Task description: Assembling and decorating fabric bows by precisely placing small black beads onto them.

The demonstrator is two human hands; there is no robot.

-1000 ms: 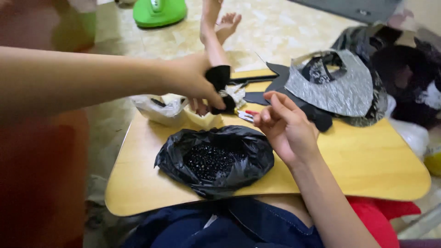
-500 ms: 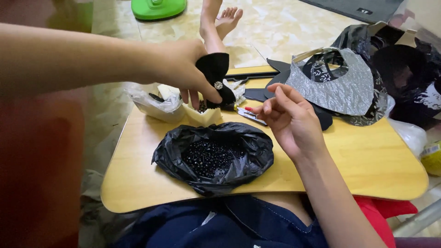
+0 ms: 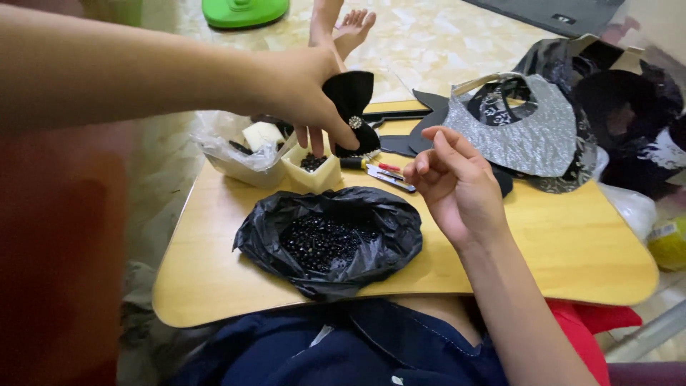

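Black fabric shaped into a small bow (image 3: 351,107) is pinched in the left hand (image 3: 296,93), which reaches across from the left side with thumb and fingers closed on it, holding it in the air above the far edge of a pale wooden lap table (image 3: 572,243). A sparkling round stud sits at the bow's centre, so that part of the decoration looks already fixed; whether more trimming remains cannot be told. The right hand (image 3: 457,189) hovers just beside and below the bow, fingers loosely curled with fingertips drawn together; whether they pinch something tiny cannot be made out. Directly under the bow stands a small cream box (image 3: 311,171) holding a few dark beads, next to a crumpled clear plastic bag (image 3: 232,154). Nearer the person, a black plastic bag (image 3: 329,239) lies open on the table, heaped with many small black beads, suggesting plenty of material is unused. A small red-handled tool (image 3: 379,171) lies between the box and the right hand. Behind it rest a glittery silver cut-out piece (image 3: 522,136) and flat black shapes. Bare feet show on the tiled floor beyond.
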